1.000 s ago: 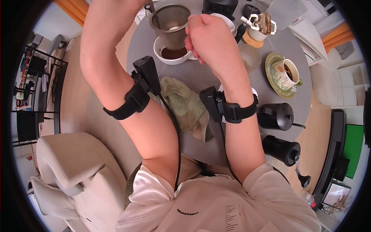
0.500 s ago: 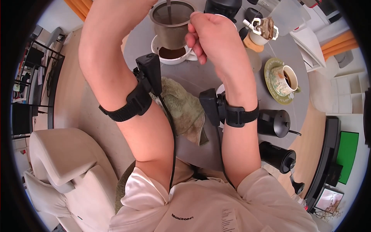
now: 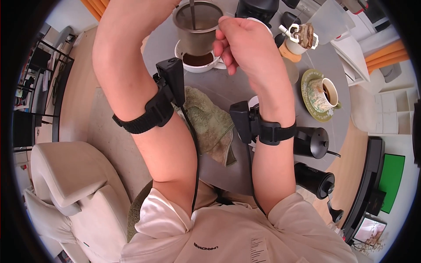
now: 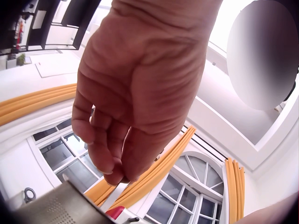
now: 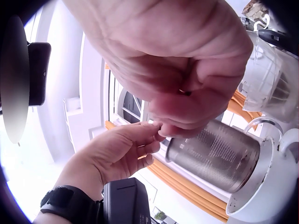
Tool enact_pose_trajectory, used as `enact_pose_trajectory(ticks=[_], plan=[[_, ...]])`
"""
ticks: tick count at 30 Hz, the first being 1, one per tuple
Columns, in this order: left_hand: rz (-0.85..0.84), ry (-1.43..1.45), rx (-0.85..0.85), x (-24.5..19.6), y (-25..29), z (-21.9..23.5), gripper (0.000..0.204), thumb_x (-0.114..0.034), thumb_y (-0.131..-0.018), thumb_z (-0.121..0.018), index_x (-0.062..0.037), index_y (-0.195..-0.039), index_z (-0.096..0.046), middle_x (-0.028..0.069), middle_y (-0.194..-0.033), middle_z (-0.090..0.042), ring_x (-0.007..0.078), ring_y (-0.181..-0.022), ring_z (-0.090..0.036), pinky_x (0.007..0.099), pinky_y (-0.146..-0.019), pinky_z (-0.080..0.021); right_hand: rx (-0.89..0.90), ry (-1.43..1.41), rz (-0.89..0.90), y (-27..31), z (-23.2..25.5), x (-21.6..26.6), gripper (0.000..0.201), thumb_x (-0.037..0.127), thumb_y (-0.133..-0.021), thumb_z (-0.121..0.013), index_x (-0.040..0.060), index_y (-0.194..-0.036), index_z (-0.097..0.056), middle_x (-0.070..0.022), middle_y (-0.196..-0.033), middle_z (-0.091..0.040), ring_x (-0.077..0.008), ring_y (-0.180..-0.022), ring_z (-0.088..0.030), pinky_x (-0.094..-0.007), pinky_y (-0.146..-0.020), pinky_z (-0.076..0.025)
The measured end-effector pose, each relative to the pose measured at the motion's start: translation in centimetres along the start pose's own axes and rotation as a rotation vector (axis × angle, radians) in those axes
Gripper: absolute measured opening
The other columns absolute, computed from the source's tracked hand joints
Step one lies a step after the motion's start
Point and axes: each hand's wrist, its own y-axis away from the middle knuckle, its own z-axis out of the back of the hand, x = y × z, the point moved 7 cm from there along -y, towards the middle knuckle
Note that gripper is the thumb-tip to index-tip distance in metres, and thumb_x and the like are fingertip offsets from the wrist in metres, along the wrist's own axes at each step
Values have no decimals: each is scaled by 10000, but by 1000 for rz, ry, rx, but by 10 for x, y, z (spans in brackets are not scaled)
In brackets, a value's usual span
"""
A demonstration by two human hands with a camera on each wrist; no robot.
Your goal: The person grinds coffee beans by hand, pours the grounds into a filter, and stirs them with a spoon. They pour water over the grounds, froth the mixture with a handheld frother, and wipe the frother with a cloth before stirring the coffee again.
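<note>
My right hand point(image 3: 228, 41) pinches the rim of a metal mesh filter basket point(image 3: 196, 30) and holds it just above a white cup point(image 3: 198, 61) with dark coffee grounds in it. In the right wrist view the curled fingers point(image 5: 187, 112) sit on the top edge of the filter basket point(image 5: 215, 154), over the cup point(image 5: 266, 182). A thin metal utensil point(image 3: 192, 13) stands inside the basket. My left hand point(image 4: 114, 175) is raised above the basket point(image 4: 60, 207) with its fingertips pinched together, apparently on that utensil's handle. In the head view the hand itself is cut off at the top edge.
The round grey table point(image 3: 245, 87) carries a green cloth point(image 3: 210, 122), a patterned cup and saucer with coffee point(image 3: 323, 91), a black kettle point(image 3: 312, 142), a black grinder point(image 3: 313, 177) and a dripper point(image 3: 300, 33). A beige armchair point(image 3: 74, 184) stands at lower left.
The thin utensil has moved from the basket's left rim to stand upright in its middle. My right hand keeps its hold on the rim, the basket still over the cup.
</note>
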Motion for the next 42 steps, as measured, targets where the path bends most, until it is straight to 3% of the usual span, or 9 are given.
enact_pose_trajectory(ticks=[7, 13, 16, 24, 28, 33, 36, 39, 42], plan=[[22, 36, 13, 7, -4, -4, 196, -116, -908, -697, 69, -957, -741, 139, -762, -709, 210, -705, -665, 358, -684, -540, 10, -8, -9, -1, -2, 2, 306, 218, -1013, -528, -12, -854, -652, -68, -656, -647, -114, -497, -551, -286, -440, -435], [27, 8, 8, 6, -5, -4, 187, -104, -909, -694, 69, -960, -741, 141, -765, -711, 209, -709, -666, 356, -690, -541, 42, -51, -3, -2, -3, 0, 292, 271, -1032, -585, 57, -844, -646, -25, -659, -647, -71, -477, -515, -251, -423, -400], [18, 8, 12, 6, -5, -5, 186, -101, -906, -695, 69, -964, -743, 145, -768, -711, 209, -710, -670, 356, -691, -543, -10, -24, 7, -3, -3, -2, 313, 231, -1021, -528, -6, -860, -654, -60, -658, -643, -106, -498, -549, -279, -438, -433], [182, 53, 133, 3, -9, 2, 178, -95, -906, -691, 70, -950, -739, 129, -764, -709, 197, -717, -665, 345, -692, -541, 23, -15, 2, -4, -2, -5, 298, 269, -1048, -578, 57, -850, -652, -20, -663, -644, -63, -484, -516, -247, -416, -392], [51, 23, 57, 13, -6, -8, 171, -92, -907, -692, 67, -945, -740, 119, -763, -707, 187, -717, -657, 338, -692, -538, 31, -40, -7, -3, -2, -5, 291, 262, -1044, -584, 56, -851, -653, -20, -664, -645, -62, -487, -517, -246, -416, -392], [-51, -89, -63, -19, 20, 0, 161, -90, -907, -693, 59, -943, -743, 104, -770, -711, 174, -729, -655, 330, -698, -537, 45, -48, -1, -7, -2, -10, 291, 268, -1043, -584, 54, -858, -655, -19, -673, -649, -59, -496, -519, -242, -420, -396], [46, -15, 30, 10, 1, -6, 162, -92, -910, -691, 57, -947, -744, 96, -772, -712, 168, -734, -654, 325, -700, -536, 46, -42, -6, -6, -3, -10, 292, 272, -1044, -583, 57, -861, -656, -16, -679, -653, -54, -499, -520, -239, -420, -397], [54, 16, 53, -2, 9, -2, 167, -97, -913, -688, 56, -951, -746, 91, -774, -713, 165, -734, -652, 322, -702, -536, 57, -33, -4, -6, -3, -10, 292, 274, -1044, -584, 60, -858, -656, -12, -679, -653, -49, -500, -518, -237, -417, -392], [395, 51, 201, 11, -14, 4, 171, -100, -915, -686, 55, -951, -749, 89, -775, -714, 163, -731, -652, 320, -701, -537, 54, -20, 0, -7, -3, -10, 293, 276, -1043, -587, 64, -854, -656, -8, -677, -652, -46, -499, -515, -236, -415, -387]])
